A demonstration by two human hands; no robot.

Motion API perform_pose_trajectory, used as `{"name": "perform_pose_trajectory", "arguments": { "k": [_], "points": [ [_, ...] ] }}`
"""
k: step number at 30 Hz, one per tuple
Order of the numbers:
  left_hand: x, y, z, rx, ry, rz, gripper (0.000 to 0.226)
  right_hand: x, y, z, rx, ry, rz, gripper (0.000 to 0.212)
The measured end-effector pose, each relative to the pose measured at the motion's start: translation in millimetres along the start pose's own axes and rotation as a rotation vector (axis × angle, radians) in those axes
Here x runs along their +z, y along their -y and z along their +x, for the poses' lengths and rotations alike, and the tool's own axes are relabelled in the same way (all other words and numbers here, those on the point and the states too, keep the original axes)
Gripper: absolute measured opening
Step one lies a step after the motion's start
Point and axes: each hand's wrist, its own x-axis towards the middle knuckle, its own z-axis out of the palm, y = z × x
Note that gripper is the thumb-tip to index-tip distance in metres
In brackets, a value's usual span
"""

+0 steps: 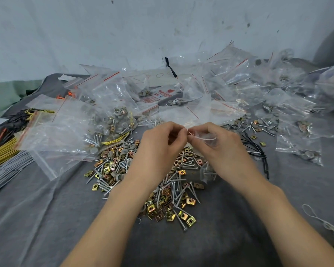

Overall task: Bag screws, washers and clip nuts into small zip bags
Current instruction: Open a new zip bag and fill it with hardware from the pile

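Your left hand [162, 140] and right hand [218, 145] pinch one small zip bag [205, 138] at the middle of the frame.
Your fingertips meet, curled on the bag's top edge. Below your hands a loose pile [174, 189] of screws, clip nuts and washers lies on the grey cloth [46, 218]. Filled bags [239, 83] crowd the upper half.

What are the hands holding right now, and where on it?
The left hand and right hand both pinch a small zip bag at its top edge.
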Motion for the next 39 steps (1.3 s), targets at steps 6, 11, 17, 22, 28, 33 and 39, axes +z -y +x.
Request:
{"name": "perform_pose_trajectory", "arguments": {
  "k": [6,11,17,22,28,33,39],
  "points": [
    [0.4,-1.6,-0.8,0.169,0.002,0.247,0.023,-0.6,0.0,0.0,0.061,0.053,0.057,0.027],
    [0.7,-4.2,-1.8,0.233,0.015,0.311,0.023,0.1,1.7,0.1,0.089,0.047,0.100,0.007],
    [-3.0,-1.4,-1.6,0.026,0.016,-0.007,0.017,-3.9,5.8,-0.7,0.088,0.081,0.193,0.010],
    [-16.2,-4.9,2.3,-0.041,-0.025,-0.270,0.014,-6.8,6.1,-0.9,0.087,0.045,0.303,0.002],
    [-28.8,-24.2,11.6,0.039,-0.064,-0.344,0.015,-6.3,12.0,-5.4,-0.055,-0.023,0.192,0.008],
    [-24.5,-36.5,9.6,0.172,0.028,-0.175,0.014,-4.2,17.8,-7.7,-0.166,-0.090,0.089,0.008],
    [-25.8,-41.0,9.5,0.259,0.140,-0.026,0.012,-5.9,20.5,-6.7,-0.198,-0.113,0.030,0.023]
  ]
}}
